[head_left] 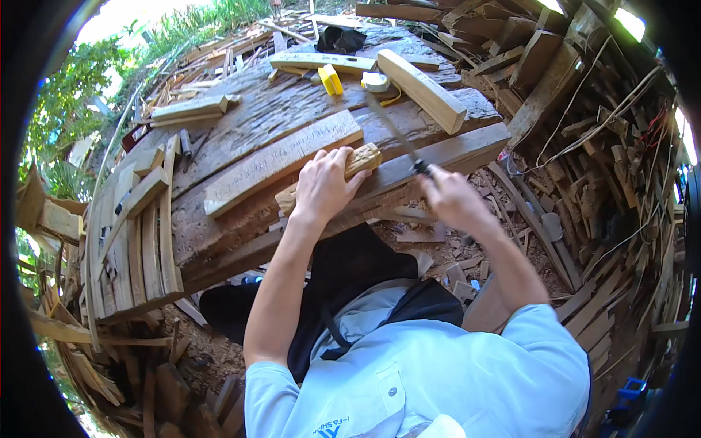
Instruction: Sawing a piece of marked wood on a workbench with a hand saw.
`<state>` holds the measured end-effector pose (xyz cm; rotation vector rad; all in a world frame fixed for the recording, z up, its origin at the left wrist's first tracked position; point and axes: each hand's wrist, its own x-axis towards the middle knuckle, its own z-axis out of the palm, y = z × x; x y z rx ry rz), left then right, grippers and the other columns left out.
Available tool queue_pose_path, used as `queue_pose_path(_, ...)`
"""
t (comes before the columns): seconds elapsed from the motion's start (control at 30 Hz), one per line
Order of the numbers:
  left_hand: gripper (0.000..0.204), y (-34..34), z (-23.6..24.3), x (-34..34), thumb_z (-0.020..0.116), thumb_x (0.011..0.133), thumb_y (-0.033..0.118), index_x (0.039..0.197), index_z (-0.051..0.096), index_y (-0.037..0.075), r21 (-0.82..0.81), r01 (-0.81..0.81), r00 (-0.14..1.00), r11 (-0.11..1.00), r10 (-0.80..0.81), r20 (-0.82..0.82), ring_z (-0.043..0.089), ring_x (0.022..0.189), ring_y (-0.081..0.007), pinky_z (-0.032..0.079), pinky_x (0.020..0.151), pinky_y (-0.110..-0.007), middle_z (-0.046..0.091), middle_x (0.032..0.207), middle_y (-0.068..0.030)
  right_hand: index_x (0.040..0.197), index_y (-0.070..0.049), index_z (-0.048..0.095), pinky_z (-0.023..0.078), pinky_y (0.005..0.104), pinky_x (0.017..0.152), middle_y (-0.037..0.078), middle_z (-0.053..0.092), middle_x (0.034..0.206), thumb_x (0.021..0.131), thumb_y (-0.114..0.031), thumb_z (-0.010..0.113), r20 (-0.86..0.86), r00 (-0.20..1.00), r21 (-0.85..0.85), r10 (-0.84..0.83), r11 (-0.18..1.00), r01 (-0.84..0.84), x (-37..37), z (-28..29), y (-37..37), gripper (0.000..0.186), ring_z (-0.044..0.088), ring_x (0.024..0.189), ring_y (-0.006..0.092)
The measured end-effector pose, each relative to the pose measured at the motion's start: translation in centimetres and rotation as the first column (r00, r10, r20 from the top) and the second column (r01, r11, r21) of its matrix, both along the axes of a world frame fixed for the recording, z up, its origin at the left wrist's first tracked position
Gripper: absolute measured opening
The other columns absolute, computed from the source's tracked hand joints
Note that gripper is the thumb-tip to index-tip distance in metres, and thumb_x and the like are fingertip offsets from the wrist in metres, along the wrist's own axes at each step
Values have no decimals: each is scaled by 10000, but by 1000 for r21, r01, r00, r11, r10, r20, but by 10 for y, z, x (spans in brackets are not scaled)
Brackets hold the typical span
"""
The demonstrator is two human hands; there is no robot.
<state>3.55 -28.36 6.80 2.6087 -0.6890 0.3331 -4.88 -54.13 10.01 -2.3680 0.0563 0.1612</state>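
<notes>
My left hand (325, 182) presses down on a short wooden piece (364, 158) with a rough, carved-looking end, its fingers closed over it near the front edge of the wooden bench (197, 244). The piece's other end shows left of my wrist. To the right, my right hand (454, 198) is closed round the dark handle of a long-bladed knife (398, 131). Its thin blade points up and away, a little right of the wooden piece, and is smeared by motion. Just beyond my left hand lies a flat board (285, 160) with pencil-like marks.
A thick wooden block (422, 89), a yellow object (331, 79), a white-and-yellow tape measure (375, 82) and a black cloth-like thing (340, 39) lie farther back. Slats (139, 233) are at the bench's left end. Scrap wood (613, 175) is heaped at right.
</notes>
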Motion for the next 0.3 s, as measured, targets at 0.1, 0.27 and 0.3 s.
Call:
queue_pose_path(0.1,548,-6,-4,1,738,982,506,1246,700,28,64,-8,998,998,4,67,689,1116,-332,552,943,-458,764,1117,-156,1158,28,665,544,622,764,311,722,838,1102,-259,546,349,936,-64,57,997,-37,-8,-58,24,316,700,799,545)
queue_pose_path(0.27,535,-5,-2,-11,720,1004,506,1244,692,29,99,-56,998,994,53,34,680,1114,-358,544,973,-471,762,1155,-174,1207,12,646,566,600,819,332,732,898,1102,-294,549,131,991,-187,-12,982,37,-14,-47,53,338,725,891,522)
queue_pose_path(0.3,526,-5,-3,-12,718,1008,502,1244,693,33,106,-62,998,992,59,29,677,1126,-361,544,982,-472,761,1181,-174,1224,5,642,564,600,840,346,732,926,1104,-309,552,100,995,-232,-7,972,31,-16,-47,55,348,725,913,521)
